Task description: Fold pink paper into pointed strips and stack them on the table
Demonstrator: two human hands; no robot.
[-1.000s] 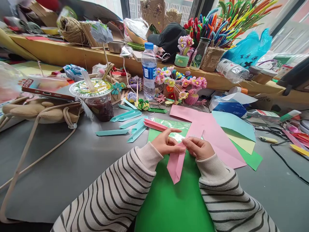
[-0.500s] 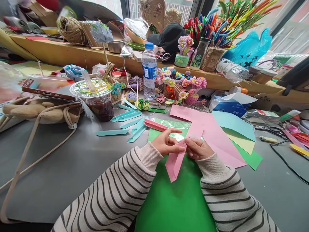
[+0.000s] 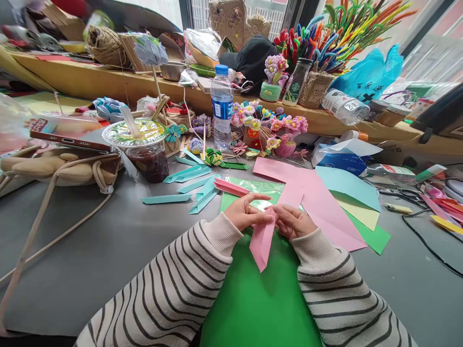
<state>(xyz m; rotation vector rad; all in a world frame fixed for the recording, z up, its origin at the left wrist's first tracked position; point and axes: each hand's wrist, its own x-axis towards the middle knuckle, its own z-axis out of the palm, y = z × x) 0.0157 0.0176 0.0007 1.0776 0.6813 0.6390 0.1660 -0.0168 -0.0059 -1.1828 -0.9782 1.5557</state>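
Observation:
A folded pink paper strip (image 3: 263,242) with a pointed lower end hangs between both my hands above a green sheet (image 3: 260,299). My left hand (image 3: 248,212) pinches its upper end from the left, and a ring shows on one finger. From the right, my right hand (image 3: 293,220) grips the same upper end, fingertips touching the left hand's. Both arms wear striped sleeves. A finished pink folded strip (image 3: 231,187) and several teal folded strips (image 3: 195,185) lie just beyond my hands.
Pink (image 3: 318,197), light blue (image 3: 347,185) and yellow-green sheets fan out to the right. An iced drink cup (image 3: 142,149), a water bottle (image 3: 222,106), craft flowers (image 3: 269,127), a beige bag with a phone (image 3: 54,161) and scissors (image 3: 401,195) crowd the grey table. A cable (image 3: 430,246) runs at right.
The pink strip's lower tip swung slightly left, then back toward the middle, as my fingers worked its upper end. My hands have drawn closer together and the strip looks narrower.

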